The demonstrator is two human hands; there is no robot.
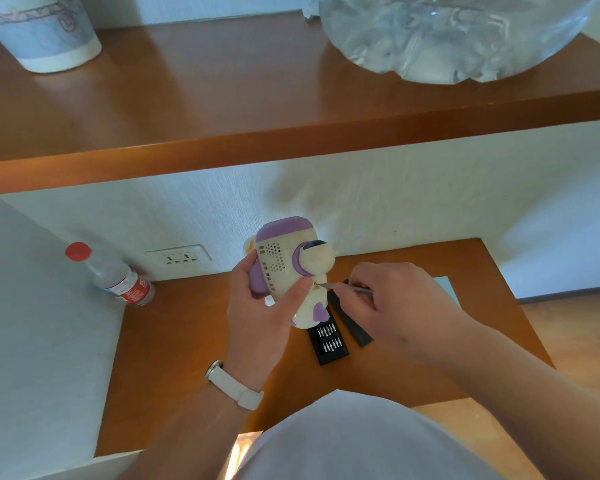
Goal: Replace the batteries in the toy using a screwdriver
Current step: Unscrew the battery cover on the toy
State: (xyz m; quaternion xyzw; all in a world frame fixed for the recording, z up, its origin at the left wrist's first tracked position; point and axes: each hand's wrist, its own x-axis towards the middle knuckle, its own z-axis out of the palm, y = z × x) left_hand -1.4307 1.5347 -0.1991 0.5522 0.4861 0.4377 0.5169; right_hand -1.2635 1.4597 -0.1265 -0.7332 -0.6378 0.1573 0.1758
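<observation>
A cream and purple toy (284, 261) with a perforated speaker panel is held up above the lower wooden shelf. My left hand (257, 306) grips it from the left, thumb pressed on its lower body. My right hand (388, 303) pinches a thin metal screwdriver (352, 289) whose tip touches a small screw spot on the toy's lower right side. A black bit case (328, 342) with several bits lies open on the shelf under the toy, its black lid (352, 323) beside it.
A plastic water bottle (116, 277) with a red cap leans in the left corner by a wall socket (179, 258). The upper wooden shelf (222, 133) carries a paper cup (42, 29) and a large clear plastic bag (454, 32). A pale blue sheet (449, 289) lies at right.
</observation>
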